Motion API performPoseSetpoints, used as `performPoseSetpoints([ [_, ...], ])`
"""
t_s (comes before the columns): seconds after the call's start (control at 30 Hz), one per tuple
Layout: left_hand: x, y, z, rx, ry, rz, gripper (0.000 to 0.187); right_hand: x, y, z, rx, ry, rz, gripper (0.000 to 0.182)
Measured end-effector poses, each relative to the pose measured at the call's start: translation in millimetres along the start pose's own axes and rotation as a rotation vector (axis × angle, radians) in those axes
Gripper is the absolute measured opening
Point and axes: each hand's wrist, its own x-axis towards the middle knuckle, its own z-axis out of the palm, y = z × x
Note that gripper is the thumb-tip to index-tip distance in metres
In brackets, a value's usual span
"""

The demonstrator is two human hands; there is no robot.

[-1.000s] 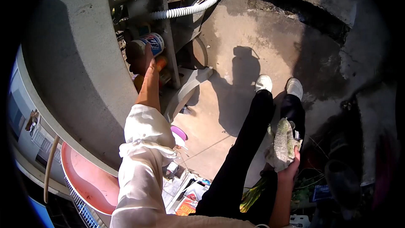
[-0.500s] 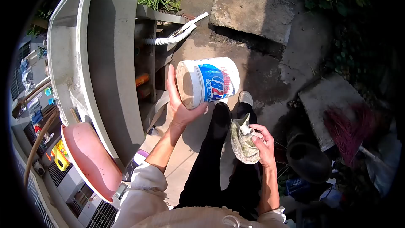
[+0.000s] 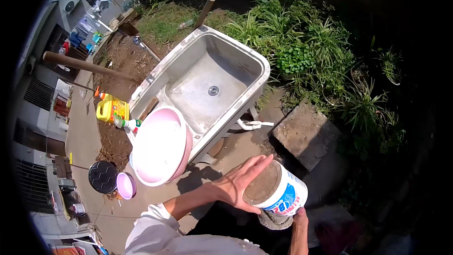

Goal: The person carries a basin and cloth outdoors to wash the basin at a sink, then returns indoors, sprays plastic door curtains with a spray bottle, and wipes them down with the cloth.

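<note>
A white plastic tub (image 3: pixel 296 191) with blue and red lettering lies tilted on its side in front of me, its brown, dirty bottom turned up and to the left. My left hand (image 3: pixel 238 182) grips the tub around its bottom end, fingers over the top and thumb underneath. Below the tub shows a greyish, soiled cloth (image 3: pixel 274 220), held in my right hand (image 3: pixel 300 222) against the tub's lower side. Most of the right fingers are hidden behind the tub and cloth.
A grey stone sink (image 3: pixel 188 85) with a drain stands ahead. On its near corner sits a pink basin (image 3: pixel 158 146), beside a spray bottle (image 3: pixel 127 123) and a yellow jug (image 3: pixel 112 108). A concrete slab (image 3: pixel 302 132) and plants (image 3: pixel 297 42) are to the right.
My view has swung up and left, bringing the sink's inside into sight. The right hand has brought the cloth from beside my leg up against the tub; the left still holds the tub.
</note>
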Motion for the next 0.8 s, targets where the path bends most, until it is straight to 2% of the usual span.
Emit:
performPoseSetpoints([
  [0.03,-4,8,-17,0.009,0.054,0.01,0.124,6,-1,7,-0.024,-0.005,-0.002,0.111],
  [0.1,-18,21,-47,0.056,-0.057,-0.047,0.126,25,-6,23,-0.076,-0.036,0.004,0.111],
  [0.13,-28,22,-57,0.064,0.0,-0.054,0.126,36,-5,35,-0.101,-0.058,0.006,0.11],
  [0.2,-40,20,-73,0.119,0.151,0.28,0.126,59,-3,58,-0.146,-0.106,0.005,0.109],
  [0.23,-46,22,-83,0.214,0.201,0.321,0.12,72,-1,73,-0.173,-0.137,0.008,0.109],
  [0.4,-88,10,-141,0.38,0.336,0.127,0.103,125,22,141,-0.263,-0.315,0.038,0.107],
  [0.47,-104,2,-156,0.33,0.483,-0.035,0.097,144,38,169,-0.286,-0.395,0.053,0.106],
  [0.6,-120,-23,-183,0.071,0.6,-0.373,0.089,176,73,208,-0.333,-0.553,0.066,0.104],
  [0.67,-122,-42,-207,-0.021,0.751,-0.438,0.085,184,78,229,-0.347,-0.587,0.059,0.103],
  [0.7,-128,-45,-228,-0.456,0.781,-0.493,0.08,187,76,241,-0.351,-0.588,0.057,0.103],
  [0.73,-139,-40,-260,-0.889,0.788,-0.538,0.075,177,66,271,-0.322,-0.527,0.054,0.095],
  [0.8,-164,-71,-297,-1.192,0.913,-0.553,0.064,187,55,279,-0.273,-0.495,0.035,0.091],
])
